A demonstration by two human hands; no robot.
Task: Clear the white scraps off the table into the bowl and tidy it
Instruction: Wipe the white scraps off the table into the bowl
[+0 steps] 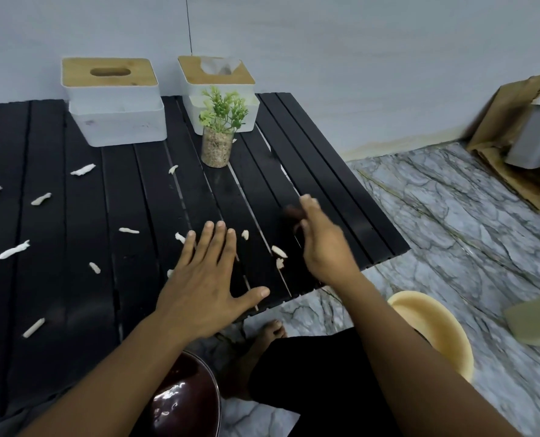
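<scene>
Head view: white scraps (13,250) lie scattered over the black slatted table (73,294), most toward the left, a few between the hands. Left hand (208,279) flat on the table, fingers spread, grasping nothing. Right hand (320,244) blurred near the right edge; finger state cannot be told. Dark bowl (186,402) sits below the near edge, cream bowl (436,326) at right on the floor.

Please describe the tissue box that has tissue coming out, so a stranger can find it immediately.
On the black slatted table, look along the far edge by the wall. Two white boxes with wooden lids stand there; it is the right one, behind the small green plant. Only its slot shows white tissue.
</scene>
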